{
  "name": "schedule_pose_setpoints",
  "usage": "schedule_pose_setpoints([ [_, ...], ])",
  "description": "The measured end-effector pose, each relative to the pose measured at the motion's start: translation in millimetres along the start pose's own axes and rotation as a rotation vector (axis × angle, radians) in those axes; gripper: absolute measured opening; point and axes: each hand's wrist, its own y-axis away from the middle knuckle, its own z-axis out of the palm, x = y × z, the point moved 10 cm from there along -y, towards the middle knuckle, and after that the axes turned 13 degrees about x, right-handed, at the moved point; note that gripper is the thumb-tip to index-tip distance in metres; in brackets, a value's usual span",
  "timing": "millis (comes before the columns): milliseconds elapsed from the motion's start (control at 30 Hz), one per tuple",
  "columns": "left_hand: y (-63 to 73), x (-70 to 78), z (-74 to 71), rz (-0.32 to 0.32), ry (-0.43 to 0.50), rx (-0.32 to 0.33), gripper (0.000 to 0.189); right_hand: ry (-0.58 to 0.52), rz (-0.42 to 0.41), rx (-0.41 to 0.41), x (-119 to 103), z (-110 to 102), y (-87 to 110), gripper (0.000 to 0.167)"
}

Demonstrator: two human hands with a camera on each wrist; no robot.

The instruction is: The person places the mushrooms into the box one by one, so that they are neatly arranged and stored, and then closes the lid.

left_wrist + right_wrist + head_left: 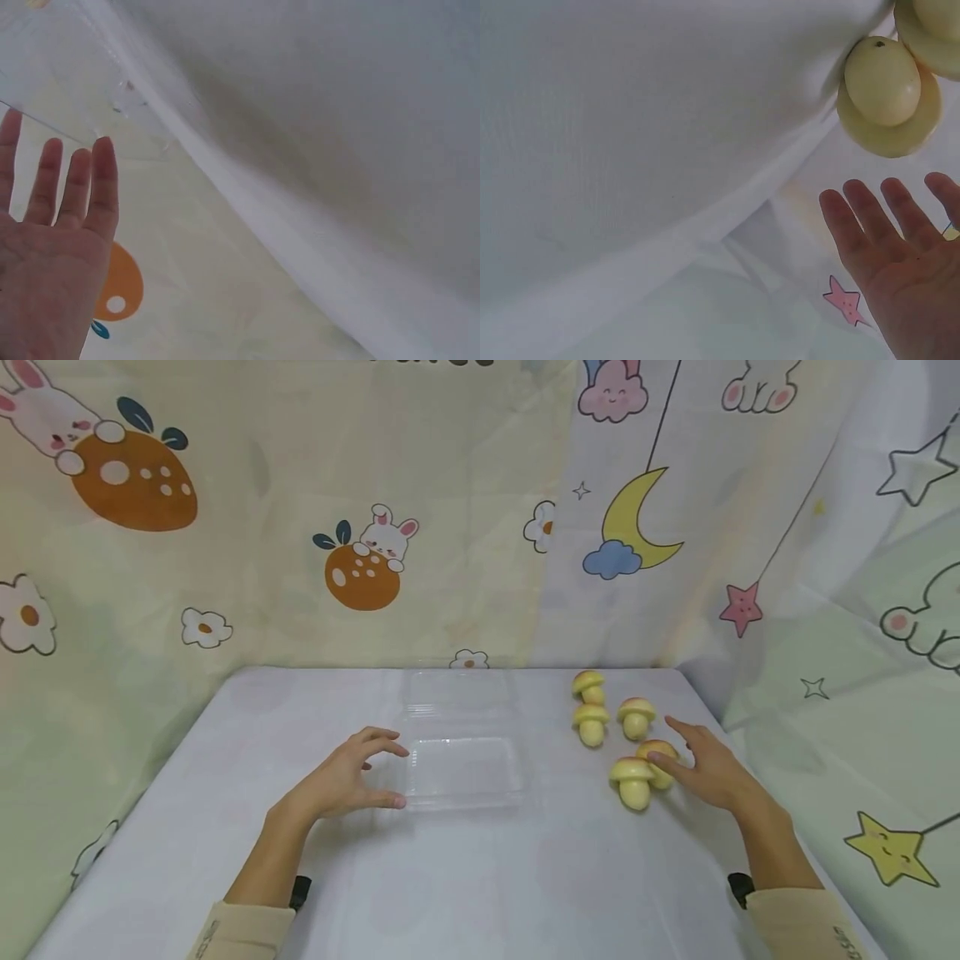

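Observation:
A clear plastic box [465, 803] lies on the table with its hinged lid [459, 697] folded back toward the wall. My left hand [337, 783] is at the box's left side, thumb and fingers spread apart, fingertips right at its edge. The left wrist view shows this palm [52, 255] with straight fingers below the clear plastic. On the right, my right hand [708, 768] reaches over the toy mushrooms, its thumb overlapping the rear one [660, 748] of the nearest pair. The other, front mushroom [634, 787] stands beside it. In the right wrist view a mushroom [883, 86] appears beyond the extended fingers.
Farther back are a single mushroom [636, 717] and two close together, a front one [591, 727] and a back one [588, 683]. A white cloth covers the table [465, 885]. Printed fabric [465, 468] hangs behind and along the sides.

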Motion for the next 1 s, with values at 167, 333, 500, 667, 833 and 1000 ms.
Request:
schedule_pose_setpoints([
  [167,-1.6,-5.6,0.1,-0.003,0.005,-0.007,0.064,-0.007,0.035,-0.03,8,7,1.5,0.082],
  [333,-5.2,-10.7,0.4,0.013,0.002,-0.014,0.06,-0.03,0.058,-0.053,13,12,2.7,0.082],
  [500,-10.6,-12.6,3.3,0.017,0.019,-0.04,0.06,-0.065,0.061,-0.051,16,14,3.2,0.081],
  [667,-17.0,-13.0,9.8,0.005,0.039,-0.062,0.057,-0.065,0.062,-0.04,22,14,4.0,0.079],
  [833,-19.8,-17.3,13.1,-0.049,0.065,-0.075,0.054,-0.07,0.083,-0.047,26,13,5.5,0.078],
  [1000,-15.1,-19.0,6.3,-0.068,0.053,-0.086,0.053,-0.089,0.074,-0.049,23,20,2.1,0.068],
])
